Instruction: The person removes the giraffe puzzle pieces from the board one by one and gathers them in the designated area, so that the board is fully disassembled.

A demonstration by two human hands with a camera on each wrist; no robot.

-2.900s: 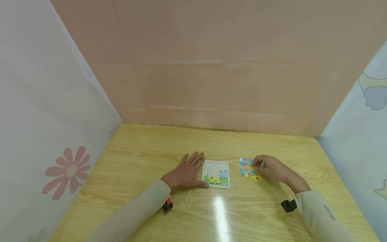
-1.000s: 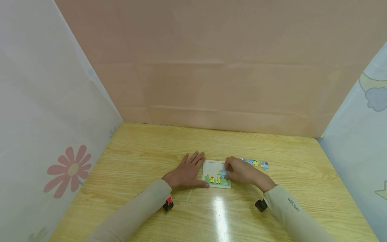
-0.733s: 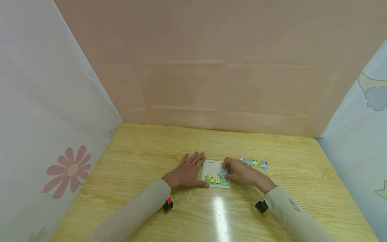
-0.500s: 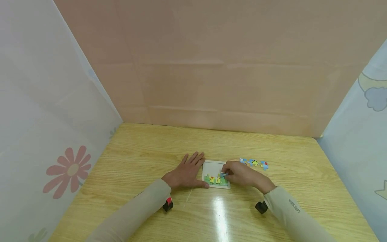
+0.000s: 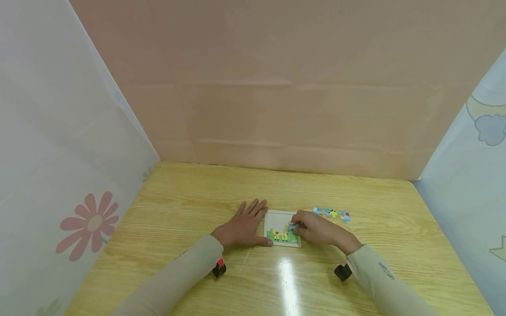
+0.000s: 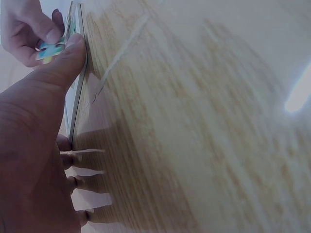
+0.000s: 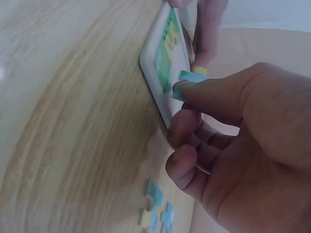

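Observation:
My left hand lies flat on the table with fingers spread. Its thumb rests on the near left corner of a square puzzle tray. Green and yellow jigsaw pieces line the tray's near side, and its far part shows bare white. Over the tray's right side, my right hand pinches a blue jigsaw piece with a yellow tab between thumb and fingers. The left wrist view shows that same jigsaw piece tilted above the tray, just beyond the left thumb.
Several loose blue and yellow jigsaw pieces lie on the table behind the right hand, which may cover others. A black wrist camera hangs under the right sleeve. A tan backdrop and patterned side walls enclose the wooden table.
My right hand has moved left from the loose pieces to the tray. The blue piece that lay in the tray's right side is now tilted up between its fingers. My left hand has stayed put.

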